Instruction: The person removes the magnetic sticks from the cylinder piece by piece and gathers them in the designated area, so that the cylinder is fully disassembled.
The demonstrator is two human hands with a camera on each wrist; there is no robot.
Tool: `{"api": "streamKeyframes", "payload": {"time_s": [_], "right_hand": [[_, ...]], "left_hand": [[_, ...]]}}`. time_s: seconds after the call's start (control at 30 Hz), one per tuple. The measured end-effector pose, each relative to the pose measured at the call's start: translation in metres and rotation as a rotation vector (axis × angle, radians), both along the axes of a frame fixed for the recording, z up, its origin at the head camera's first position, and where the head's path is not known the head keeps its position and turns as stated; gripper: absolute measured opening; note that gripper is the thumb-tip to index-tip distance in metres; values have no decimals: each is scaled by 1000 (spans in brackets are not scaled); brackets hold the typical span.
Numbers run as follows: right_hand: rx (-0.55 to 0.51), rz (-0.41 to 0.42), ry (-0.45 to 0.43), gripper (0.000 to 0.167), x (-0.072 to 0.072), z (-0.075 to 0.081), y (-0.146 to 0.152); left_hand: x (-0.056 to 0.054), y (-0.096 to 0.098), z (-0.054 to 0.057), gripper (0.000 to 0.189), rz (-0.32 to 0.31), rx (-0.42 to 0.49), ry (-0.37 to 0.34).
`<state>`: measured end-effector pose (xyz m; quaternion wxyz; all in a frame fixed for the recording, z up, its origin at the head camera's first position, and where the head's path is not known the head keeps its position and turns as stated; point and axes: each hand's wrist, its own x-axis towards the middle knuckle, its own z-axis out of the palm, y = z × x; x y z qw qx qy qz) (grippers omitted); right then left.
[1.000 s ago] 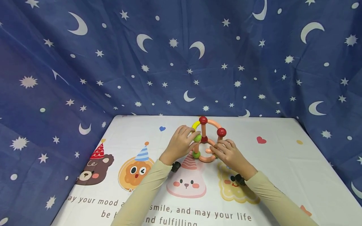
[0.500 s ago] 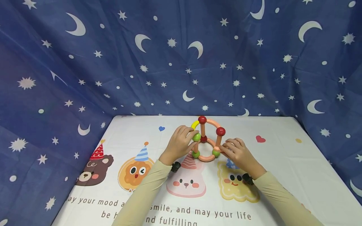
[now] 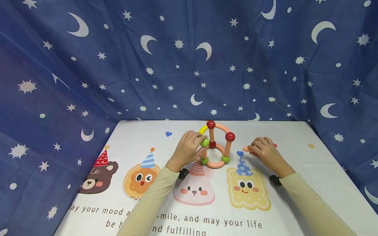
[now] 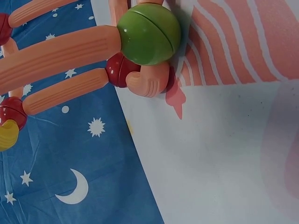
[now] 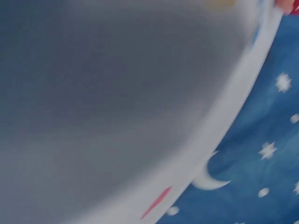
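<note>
A frame built of peach rods and red and green balls, likely a magnetic stick-and-ball toy, stands on the table. My left hand [image 3: 186,149] pinches its upper left green ball [image 3: 205,142]. To the right, apart from the frame, my right hand [image 3: 267,154] holds a peach rod [image 3: 246,148], most of it hidden by the fingers. Red balls [image 3: 230,136] top the back and right uprights, and a yellow curved rod [image 3: 203,129] joins at the upper left. The left wrist view shows a green ball [image 4: 149,35] and several rods close up; neither wrist view shows a hand.
The white tablecloth [image 3: 295,144] carries printed cartoon figures and lettering. A dark blue curtain [image 3: 177,91] with moons and stars rises behind the table and at both sides. Each wrist wears a small black device [image 3: 275,180].
My right hand has drawn the peach rod away from the frame's lower right, moving right and slightly back. My left hand keeps its place on the green ball.
</note>
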<state>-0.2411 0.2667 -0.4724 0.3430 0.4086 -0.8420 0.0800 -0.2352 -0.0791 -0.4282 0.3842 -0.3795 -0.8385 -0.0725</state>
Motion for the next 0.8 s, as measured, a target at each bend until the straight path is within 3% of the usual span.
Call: {"api": "streamKeyframes", "payload": {"time_s": [0.1,0.13,0.2,0.37,0.53,0.8], "right_hand": [[38,-37,-60,14,-9,-4,15],[55,-55,-71,13,-12,-5,20],[83,-89,-97,24,-17,-6,27],[115,-148,-138,24,-30,-9,39],[148,-208,-236,24,-39,-12,47],[191,-259,-384,31,-43,-12,54]], "left_hand": [[0,0,0,37,-3,0,-4],[0,0,0,37,-3,1,-4],[0,-1,0,37,-3,0,-3],[0,-1,1,37,3,-5,-3],[0,-1,1,37,7,-17,6],[-1,-1,1,37,9,-32,19]]}}
